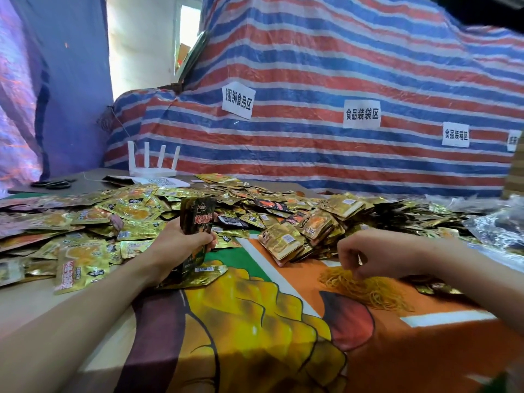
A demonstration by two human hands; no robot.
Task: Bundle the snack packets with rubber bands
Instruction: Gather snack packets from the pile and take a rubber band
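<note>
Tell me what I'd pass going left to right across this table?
First black scissors → white router → left hand gripping a dark packet stack → stacked gold packets → yellow rubber band heap → clear plastic bags.

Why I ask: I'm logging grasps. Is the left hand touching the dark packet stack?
Touching. The head view shows the left hand curled round the upright dark packet stack, fingers across its front.

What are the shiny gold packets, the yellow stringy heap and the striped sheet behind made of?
Gold rectangular snack packets: likely metallised plastic film, glossy; they crinkle and mirror the light. Yellow heap of thin loops: probably rubber bands, matte and limp. Red-white-blue striped sheet: seemingly woven plastic tarpaulin, with creases and a slight sheen.
</note>
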